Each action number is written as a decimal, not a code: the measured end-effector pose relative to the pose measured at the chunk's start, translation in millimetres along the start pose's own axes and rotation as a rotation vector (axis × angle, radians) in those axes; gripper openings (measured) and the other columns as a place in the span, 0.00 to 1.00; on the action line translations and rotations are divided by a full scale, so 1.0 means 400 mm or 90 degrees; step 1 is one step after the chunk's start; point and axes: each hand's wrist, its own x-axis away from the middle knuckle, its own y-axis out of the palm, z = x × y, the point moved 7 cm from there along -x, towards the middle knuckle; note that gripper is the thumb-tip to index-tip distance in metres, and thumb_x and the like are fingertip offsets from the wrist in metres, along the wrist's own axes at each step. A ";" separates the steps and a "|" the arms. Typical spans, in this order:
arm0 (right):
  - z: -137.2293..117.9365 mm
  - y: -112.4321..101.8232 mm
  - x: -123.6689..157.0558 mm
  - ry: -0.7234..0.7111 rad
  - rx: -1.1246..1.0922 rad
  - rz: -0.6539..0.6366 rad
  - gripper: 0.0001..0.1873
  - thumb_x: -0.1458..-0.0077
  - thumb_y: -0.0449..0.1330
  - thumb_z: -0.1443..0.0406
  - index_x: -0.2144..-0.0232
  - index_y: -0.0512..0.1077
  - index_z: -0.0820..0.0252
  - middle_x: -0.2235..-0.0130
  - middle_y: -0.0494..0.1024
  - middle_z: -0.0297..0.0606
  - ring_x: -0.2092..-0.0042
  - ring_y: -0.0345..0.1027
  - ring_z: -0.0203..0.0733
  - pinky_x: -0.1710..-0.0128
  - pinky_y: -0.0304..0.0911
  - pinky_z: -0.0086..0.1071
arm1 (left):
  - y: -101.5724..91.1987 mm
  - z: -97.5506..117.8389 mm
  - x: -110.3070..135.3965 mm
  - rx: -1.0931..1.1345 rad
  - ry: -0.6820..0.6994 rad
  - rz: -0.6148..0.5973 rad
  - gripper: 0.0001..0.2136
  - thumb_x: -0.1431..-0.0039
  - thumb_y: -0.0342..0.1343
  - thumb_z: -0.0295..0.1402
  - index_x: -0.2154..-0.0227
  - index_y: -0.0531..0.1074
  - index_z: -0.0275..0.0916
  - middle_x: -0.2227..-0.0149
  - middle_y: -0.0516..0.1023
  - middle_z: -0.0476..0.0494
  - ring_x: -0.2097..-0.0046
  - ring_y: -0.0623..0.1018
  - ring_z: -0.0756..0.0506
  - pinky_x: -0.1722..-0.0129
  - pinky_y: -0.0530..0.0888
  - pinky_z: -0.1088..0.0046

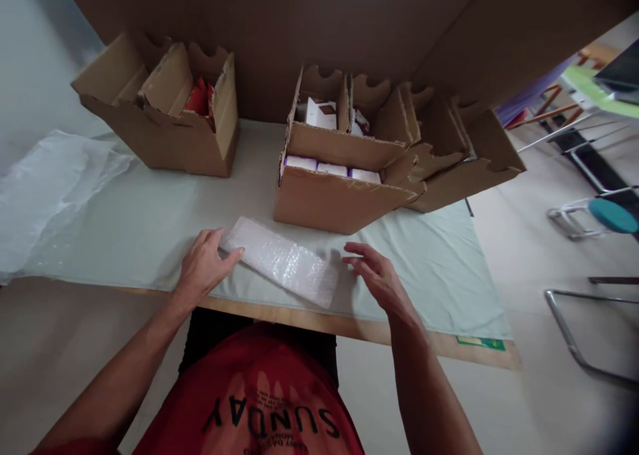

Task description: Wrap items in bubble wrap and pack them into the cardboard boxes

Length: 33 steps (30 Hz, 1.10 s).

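From the head view, there lay the clear plastic packet (284,262) on the pale cloth (144,225), before the cardboard bins (319,205)! The left hand (204,262) grasped its left end, thumb on top; the right hand (374,275), fingers loosely parted, held nothing beside the other.

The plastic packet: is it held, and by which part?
The left hand seems to hold the plastic packet by its left end; the right hand holds nothing.

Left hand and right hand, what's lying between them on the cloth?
In the head view, a flat clear-plastic strip lies there, with the left hand at one end and the right hand just off the other.
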 end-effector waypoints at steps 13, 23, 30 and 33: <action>-0.016 0.179 0.070 0.067 0.305 0.116 0.35 0.45 0.60 0.58 0.37 0.64 0.65 0.67 0.80 0.42 0.65 0.75 0.51 0.66 0.64 0.37 | 0.053 0.037 -0.089 -0.166 -0.029 -0.204 0.21 0.45 0.56 0.47 0.55 0.74 0.36 0.57 0.81 0.32 0.56 0.81 0.34 0.61 0.73 0.64; -0.051 0.099 0.147 -0.070 0.042 0.140 0.35 0.41 0.57 0.60 0.33 0.59 0.60 0.73 0.69 0.28 0.75 0.60 0.36 0.72 0.63 0.32 | -0.027 0.045 0.037 0.324 -0.017 -0.197 0.18 0.46 0.55 0.49 0.67 0.75 0.38 0.71 0.77 0.48 0.68 0.75 0.45 0.68 0.72 0.71; -0.325 -0.148 0.143 -0.349 0.083 0.361 0.22 0.42 0.65 0.60 0.45 0.68 0.47 0.57 0.75 0.34 0.67 0.71 0.36 0.69 0.69 0.33 | -0.288 0.191 0.011 0.415 0.178 0.172 0.31 0.41 0.61 0.42 0.35 0.61 0.48 0.58 0.81 0.48 0.64 0.80 0.46 0.60 0.78 0.69; -0.449 -0.253 0.106 -0.485 0.174 0.477 0.12 0.41 0.64 0.60 0.54 0.71 0.49 0.55 0.74 0.34 0.67 0.71 0.36 0.67 0.69 0.34 | -0.401 0.315 -0.044 0.331 0.330 0.292 0.21 0.36 0.58 0.38 0.41 0.69 0.49 0.56 0.80 0.52 0.61 0.79 0.48 0.54 0.76 0.70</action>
